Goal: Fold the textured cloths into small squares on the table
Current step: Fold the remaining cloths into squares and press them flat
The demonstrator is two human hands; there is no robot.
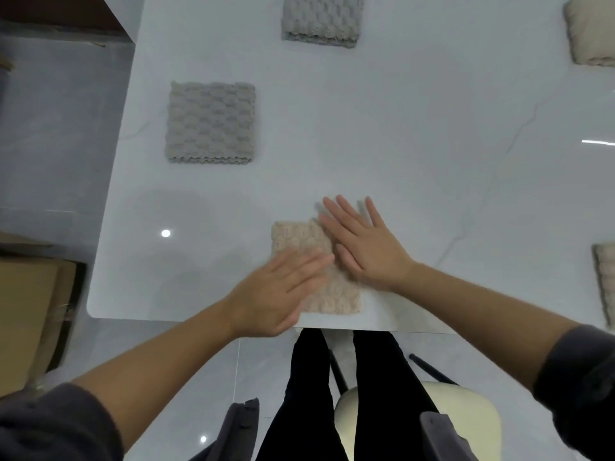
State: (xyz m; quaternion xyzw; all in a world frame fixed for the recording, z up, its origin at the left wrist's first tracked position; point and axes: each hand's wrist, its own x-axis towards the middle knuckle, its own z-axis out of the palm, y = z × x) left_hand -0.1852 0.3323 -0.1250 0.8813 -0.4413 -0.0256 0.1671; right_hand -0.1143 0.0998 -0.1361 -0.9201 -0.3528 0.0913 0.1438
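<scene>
A beige textured cloth (pixel 301 236), folded to a small rectangle, lies near the front edge of the white table (pixel 416 154). My left hand (pixel 278 291) lies flat on its lower left part, fingers straight. My right hand (pixel 364 242) presses flat on its upper right part, fingers spread and reaching past the cloth's far edge. Both hands are blurred by motion and cover much of the cloth.
Two folded grey cloths lie on the table, one at the left (pixel 210 122) and one at the back (pixel 322 19). A beige folded cloth (pixel 590 31) sits back right, another cloth (pixel 605 284) at the right edge. A cream chair (pixel 466 417) stands behind my legs; cardboard boxes (pixel 30 314) stand left.
</scene>
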